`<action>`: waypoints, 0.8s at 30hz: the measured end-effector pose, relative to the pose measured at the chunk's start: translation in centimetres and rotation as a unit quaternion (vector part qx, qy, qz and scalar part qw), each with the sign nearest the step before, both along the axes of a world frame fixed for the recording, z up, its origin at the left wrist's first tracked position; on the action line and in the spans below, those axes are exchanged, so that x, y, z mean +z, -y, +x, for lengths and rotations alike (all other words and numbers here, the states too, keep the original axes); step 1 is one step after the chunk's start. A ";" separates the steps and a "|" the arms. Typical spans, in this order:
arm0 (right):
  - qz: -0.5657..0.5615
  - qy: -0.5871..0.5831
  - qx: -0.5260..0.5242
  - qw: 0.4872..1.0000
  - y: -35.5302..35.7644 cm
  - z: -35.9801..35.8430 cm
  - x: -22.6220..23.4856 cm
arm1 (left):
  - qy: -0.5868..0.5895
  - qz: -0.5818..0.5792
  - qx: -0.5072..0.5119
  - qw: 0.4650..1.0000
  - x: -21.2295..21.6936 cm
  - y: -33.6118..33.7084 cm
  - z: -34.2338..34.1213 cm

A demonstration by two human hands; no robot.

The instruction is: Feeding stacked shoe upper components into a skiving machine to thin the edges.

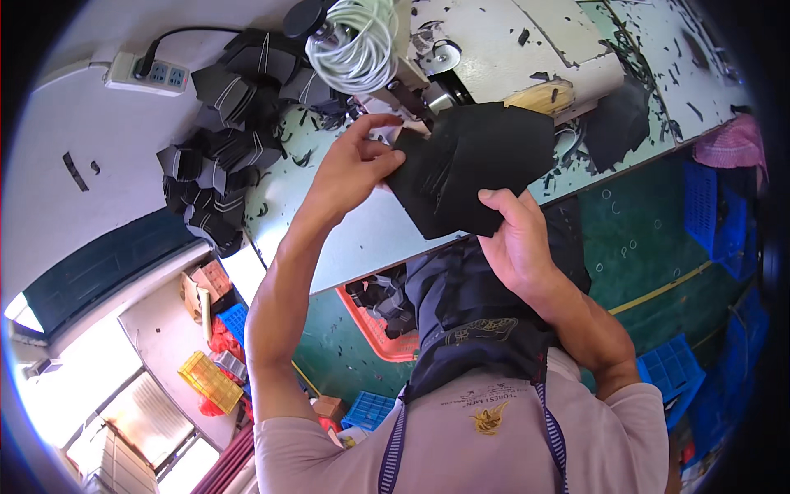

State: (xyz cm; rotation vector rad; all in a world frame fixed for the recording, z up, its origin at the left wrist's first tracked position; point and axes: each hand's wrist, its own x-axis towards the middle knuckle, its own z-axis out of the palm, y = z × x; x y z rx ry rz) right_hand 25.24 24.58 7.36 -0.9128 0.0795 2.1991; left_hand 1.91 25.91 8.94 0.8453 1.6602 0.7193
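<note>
A black flat piece, like leather or stiff sheet with an angular outline, is held up in front of a machine on the worktable. My left hand pinches its left edge, thumb on top, close to the machine's metal parts. With the thumb pressed on its lower right edge, my right hand grips the piece, the other fingers hidden beneath. Slanting marks or folds show on its left half. The spot where the piece meets the machine is covered by it.
Bundled stacks of black pieces lie along the table's left side. A white cord coil hangs by the machine. Black scraps litter the top; another black piece lies right. Below stand a red basket and blue crates.
</note>
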 end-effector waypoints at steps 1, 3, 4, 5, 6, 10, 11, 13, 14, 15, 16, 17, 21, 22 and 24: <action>0.017 -0.012 -0.004 1.000 0.1 0.1 0.3 | -0.012 -0.036 0.003 0.999 0.7 0.2 0.2; 0.035 -0.024 -0.006 0.999 0.6 0.1 0.6 | -0.067 -0.061 0.008 0.996 1.4 -0.3 1.3; 0.024 -0.025 -0.014 0.999 0.8 -0.2 0.6 | -0.082 -0.047 0.014 0.995 1.0 -0.4 1.2; 0.012 -0.025 -0.024 0.999 1.0 -0.5 0.7 | -0.096 -0.034 0.019 0.995 0.8 -0.5 1.2; 0.013 -0.027 -0.022 0.999 1.1 -0.7 0.9 | -0.098 -0.033 0.021 0.994 0.8 -0.6 1.3; -0.005 -0.040 -0.016 0.999 1.5 -1.0 1.1 | -0.133 -0.013 0.008 0.991 0.0 -1.3 1.0; -0.007 -0.040 -0.012 0.999 1.5 -1.1 1.1 | -0.145 -0.010 -0.007 0.989 -0.1 -1.5 0.8; -0.004 -0.047 -0.016 0.999 1.6 -1.3 1.2 | -0.164 -0.021 -0.022 0.986 0.4 -2.0 0.6; -0.001 -0.055 -0.019 0.998 1.7 -1.3 1.3 | -0.183 -0.033 -0.037 0.982 0.6 -2.2 0.6; -0.002 -0.056 -0.018 0.998 1.6 -1.1 1.1 | -0.184 -0.034 -0.035 0.982 0.3 -2.4 0.9; -0.004 -0.052 -0.021 0.998 1.2 -0.9 0.7 | -0.201 -0.012 -0.030 0.979 -0.2 -3.1 1.6; -0.006 -0.048 -0.026 0.999 1.0 -0.8 0.5 | -0.219 0.011 -0.025 0.975 -0.4 -3.5 2.1; 0.016 0.018 -0.065 0.998 0.6 -0.1 -0.1 | 0.024 0.032 0.112 0.993 -0.3 -0.5 2.3; 0.167 0.111 0.012 0.980 0.8 1.7 -1.2 | 0.046 0.017 0.114 0.992 0.6 0.0 2.2; 0.167 0.078 0.096 0.978 -1.4 2.6 1.2 | -0.007 0.061 0.100 0.993 2.3 2.2 2.4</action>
